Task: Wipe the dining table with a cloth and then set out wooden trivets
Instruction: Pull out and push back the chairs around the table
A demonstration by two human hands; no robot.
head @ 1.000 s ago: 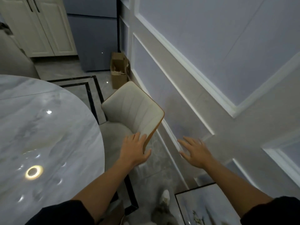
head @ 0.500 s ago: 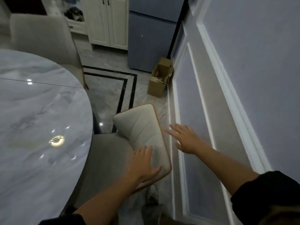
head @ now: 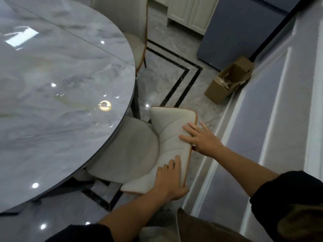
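The round grey marble dining table (head: 61, 102) fills the left of the head view, its glossy top bare and reflecting ceiling lights. No cloth or trivet is in sight. A cream padded chair (head: 167, 130) with an orange-brown edge stands at the table's right rim, its seat partly under the top. My left hand (head: 170, 180) grips the near end of the backrest, fingers over the front and thumb behind. My right hand (head: 201, 138) holds the backrest's top edge farther along, fingers laid on the padding and thumb behind the edge.
A second cream chair (head: 138, 41) stands at the table's far side. An open cardboard box (head: 227, 82) lies on the floor against the panelled wall (head: 262, 137) at right. A dark blue fridge (head: 236, 28) and white cabinets (head: 188, 13) are at the back.
My right hand has come off the wall side and landed on the chair's backrest. My left hand stays on the backrest. The view has swung left, showing more of the table.
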